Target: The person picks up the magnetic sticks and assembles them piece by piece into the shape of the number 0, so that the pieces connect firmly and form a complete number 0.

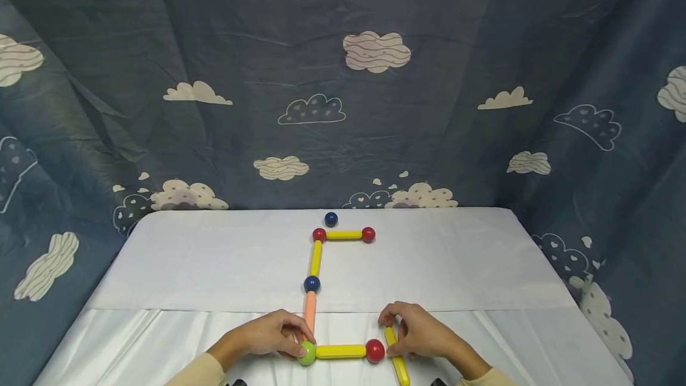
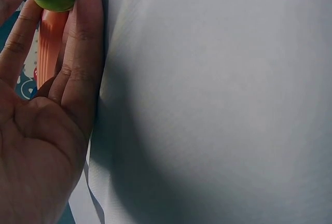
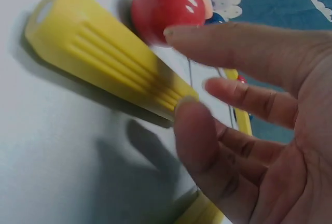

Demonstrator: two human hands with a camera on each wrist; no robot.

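Note:
In the head view, my left hand (image 1: 276,333) pinches a green ball (image 1: 307,353) at the near left corner of a magnetic ball-and-stick figure. A salmon stick (image 1: 310,308) runs away from this ball, and a yellow stick (image 1: 340,351) runs right to a red ball (image 1: 375,351). My right hand (image 1: 420,331) is just beyond that red ball, thumb and index finger spread around the far end of a loose yellow stick (image 3: 109,53). In the right wrist view the stick lies on the white cloth, the index fingertip overlapping its end and the thumb tip overlapping the red ball's edge.
Farther back, the figure continues through a blue ball (image 1: 312,283), a yellow stick (image 1: 316,258), a red ball (image 1: 319,234), another yellow stick (image 1: 344,234) and a red ball (image 1: 368,234). A loose blue ball (image 1: 331,219) lies near the table's back edge. A cloud-patterned curtain (image 1: 429,148) hangs behind.

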